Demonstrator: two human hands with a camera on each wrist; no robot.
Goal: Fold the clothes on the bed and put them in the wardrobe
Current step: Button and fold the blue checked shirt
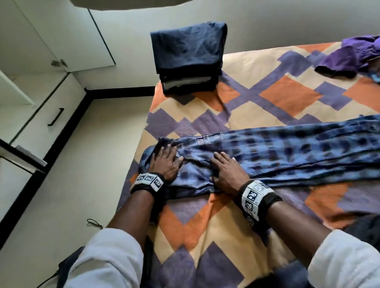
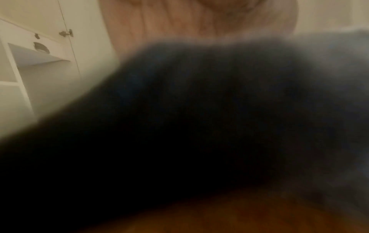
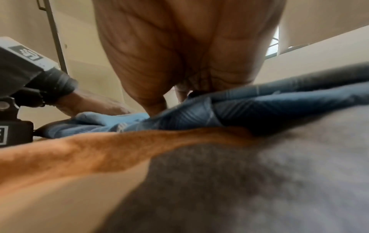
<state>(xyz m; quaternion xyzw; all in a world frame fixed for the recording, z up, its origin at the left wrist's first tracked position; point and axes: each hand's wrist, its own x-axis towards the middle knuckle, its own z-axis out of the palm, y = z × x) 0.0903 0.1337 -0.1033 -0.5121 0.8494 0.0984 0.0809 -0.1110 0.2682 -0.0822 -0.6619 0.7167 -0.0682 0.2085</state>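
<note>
Head looks down — wrist views skim the bed point(image 1: 239, 105)

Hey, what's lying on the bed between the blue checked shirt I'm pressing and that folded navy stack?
Nothing lies there: in the head view only bare patterned bedsheet runs between the blue checked shirt and the folded navy stack.

Both arms reach forward from rolled-up white sleeves, forearms bare, each wrist wearing a black band with white marker tags. The left hand point(image 1: 165, 162) lies palm down, its fingers straight and a little spread, pointing forward. The right hand point(image 1: 229, 171) lies palm down too, just beside the left, fingers straight and close together. Both hands press flat on cloth.
</note>
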